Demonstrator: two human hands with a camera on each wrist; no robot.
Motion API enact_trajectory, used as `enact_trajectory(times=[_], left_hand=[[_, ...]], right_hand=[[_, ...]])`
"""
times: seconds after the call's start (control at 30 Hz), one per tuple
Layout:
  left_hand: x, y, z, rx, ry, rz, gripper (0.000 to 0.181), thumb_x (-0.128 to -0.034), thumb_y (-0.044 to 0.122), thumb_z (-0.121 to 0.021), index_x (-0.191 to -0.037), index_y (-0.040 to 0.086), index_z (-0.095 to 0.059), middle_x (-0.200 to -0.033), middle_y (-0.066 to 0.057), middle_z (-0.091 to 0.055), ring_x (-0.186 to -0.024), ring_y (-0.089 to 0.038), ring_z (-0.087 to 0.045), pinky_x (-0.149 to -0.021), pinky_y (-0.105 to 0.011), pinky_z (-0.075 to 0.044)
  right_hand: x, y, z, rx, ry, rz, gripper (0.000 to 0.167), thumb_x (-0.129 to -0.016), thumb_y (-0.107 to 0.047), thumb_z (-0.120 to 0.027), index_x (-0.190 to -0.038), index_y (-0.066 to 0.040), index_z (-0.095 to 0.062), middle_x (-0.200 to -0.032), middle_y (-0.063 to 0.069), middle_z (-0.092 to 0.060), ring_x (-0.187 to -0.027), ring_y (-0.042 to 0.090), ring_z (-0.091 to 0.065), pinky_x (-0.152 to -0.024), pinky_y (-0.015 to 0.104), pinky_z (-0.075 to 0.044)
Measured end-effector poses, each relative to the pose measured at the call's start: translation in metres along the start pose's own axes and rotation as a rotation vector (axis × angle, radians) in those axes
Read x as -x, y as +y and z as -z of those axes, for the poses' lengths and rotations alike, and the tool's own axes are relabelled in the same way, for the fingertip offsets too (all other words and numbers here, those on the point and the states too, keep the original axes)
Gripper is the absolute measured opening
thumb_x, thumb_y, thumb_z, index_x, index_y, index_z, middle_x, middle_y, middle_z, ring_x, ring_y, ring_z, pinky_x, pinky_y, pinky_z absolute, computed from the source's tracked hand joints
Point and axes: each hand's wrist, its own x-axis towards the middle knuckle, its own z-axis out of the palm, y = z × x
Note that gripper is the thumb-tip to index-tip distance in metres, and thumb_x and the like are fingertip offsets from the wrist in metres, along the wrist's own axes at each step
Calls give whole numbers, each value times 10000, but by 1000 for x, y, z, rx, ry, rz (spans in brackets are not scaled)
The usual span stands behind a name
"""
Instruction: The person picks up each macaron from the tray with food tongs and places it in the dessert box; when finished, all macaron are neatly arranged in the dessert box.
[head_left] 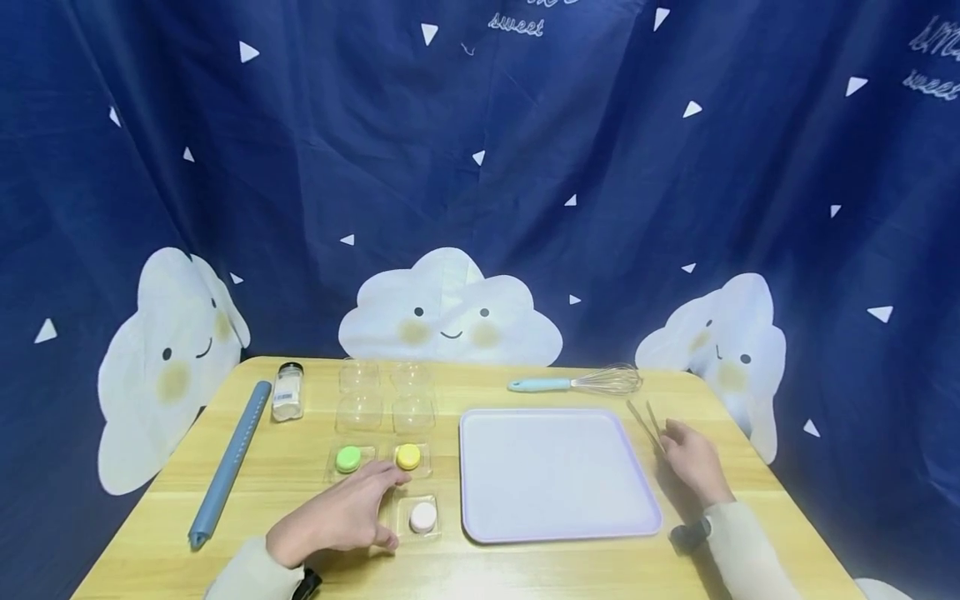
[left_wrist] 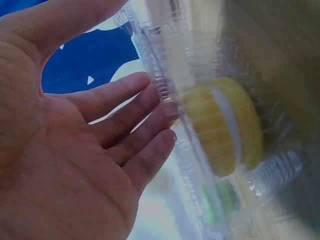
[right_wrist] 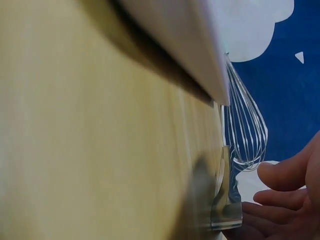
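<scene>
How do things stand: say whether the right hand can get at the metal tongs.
Likely yes: the right hand is right at the bent end of the tongs, its fingers look open, and nothing visible blocks the way.

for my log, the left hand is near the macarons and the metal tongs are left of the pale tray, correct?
Not quite: the head view shows the metal tongs right of the pale tray. The left hand is near the macarons.
</scene>
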Motion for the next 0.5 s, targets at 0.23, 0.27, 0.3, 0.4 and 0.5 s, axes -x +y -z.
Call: enact_trajectory(times=[0.23,0.27,0.3,0.4,0.5], left_hand=[[3,1,7,2,61,35,776,-709,354,-906,-1351,40,-603,-1450,-194,-536,-1355,-415,-497,-1101,-627,-452],[3,1,9,10,73,37,761,-720,350,-902,-1348,41,-605,-1441,-186,-541,-1344,-409,-506,-1090,-622,-464],[3,0,11,21,86,39,752,-726,340,-901,-1348,41,-605,-1428,-176,-549,-1331,-406,-517,-1076,-621,-476],[3,-4,17,43,141,52,739,-742,342,-895,-1357,55,-601,-1418,-153,-563,-1320,-406,-531,-1060,-618,-490],[2,-9,23,68,212,63,763,-755,378,-883,-1392,90,-576,-1435,-139,-565,-1334,-418,-528,-1068,-628,-481]], right_hand=[[2,-5,0,-66,14,-28,600,-1026,-233,-499,-1508,86,-340,-1493,361,-430,-1364,561,-426,-1150,667,-343],[2,-6,1,-84,10,-35,616,-1029,-242,-495,-1520,85,-317,-1511,363,-403,-1376,560,-411,-1155,662,-340],[3,-8,1,-103,10,-42,631,-1030,-247,-497,-1531,80,-297,-1530,361,-378,-1388,559,-396,-1161,659,-336],[4,-14,2,-178,28,-67,668,-1034,-244,-502,-1565,58,-231,-1581,348,-307,-1416,560,-358,-1176,646,-333],[5,-21,1,-285,110,-94,719,-1029,-200,-527,-1601,12,-146,-1623,306,-268,-1447,539,-338,-1200,620,-327]])
